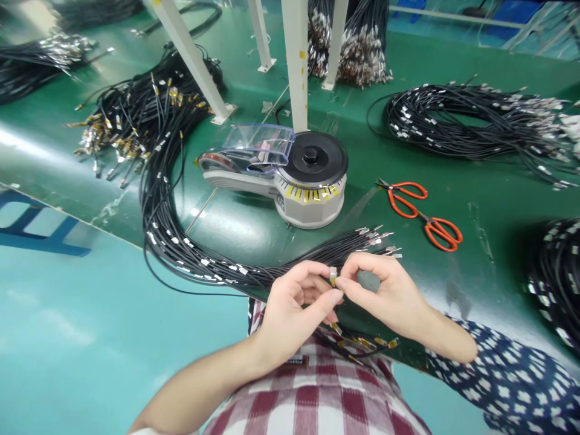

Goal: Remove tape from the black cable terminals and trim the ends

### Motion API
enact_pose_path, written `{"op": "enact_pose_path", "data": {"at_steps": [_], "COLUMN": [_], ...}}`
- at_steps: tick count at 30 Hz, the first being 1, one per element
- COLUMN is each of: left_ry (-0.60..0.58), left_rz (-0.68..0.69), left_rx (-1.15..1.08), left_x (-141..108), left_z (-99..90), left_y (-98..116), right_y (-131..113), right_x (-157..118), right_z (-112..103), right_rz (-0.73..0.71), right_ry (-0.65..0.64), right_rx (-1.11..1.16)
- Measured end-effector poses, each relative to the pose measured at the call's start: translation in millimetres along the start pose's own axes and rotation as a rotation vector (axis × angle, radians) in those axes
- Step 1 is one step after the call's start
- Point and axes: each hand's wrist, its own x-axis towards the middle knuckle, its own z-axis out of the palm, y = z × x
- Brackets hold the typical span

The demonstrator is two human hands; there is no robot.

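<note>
My left hand (294, 311) and my right hand (385, 293) meet at the table's front edge. Between their fingertips is a small metal connector (333, 273) with a bit of yellow tape at its lower end. My left thumb and fingers close on it from the left; my right thumb and index finger pinch at the yellow tape. Just behind the hands lies a long bundle of black cables (212, 269), its stripped ends pointing right. Below the hands, several cable ends with yellow tape (365, 343) hang over my checkered apron.
A round tape dispenser (310, 202) stands behind my hands, yellow tape pieces on its rim. Orange-handled scissors (441, 232) lie to the right. A coiled cable bundle (453, 148) lies back right, another (559, 284) far right. White posts (296, 72) rise from the green table (362, 130).
</note>
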Motion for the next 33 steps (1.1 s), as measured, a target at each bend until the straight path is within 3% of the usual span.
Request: {"op": "enact_pose_path", "data": {"at_steps": [11,20,29,33], "left_ry": [-0.064,-0.069,-0.051,-0.057], "left_rz": [-0.045,-0.16,-0.243,-0.214], "left_rx": [-0.2,-0.271,-0.312,-0.305], "left_x": [12,12,11,10], "left_z": [-8.1,-8.1,-9.3,-9.5], "left_y": [-2,-6,-8,-13], "right_y": [3,6,10,16], "right_x": [-1,-3,5,3], "right_z": [-6,-6,2,9], "right_rz": [-0.018,-0.077,0.109,0.153], "right_ry": [-0.08,-0.017,0.022,0.039], "right_rx": [-0.02,-0.033,0.263,0.413]}}
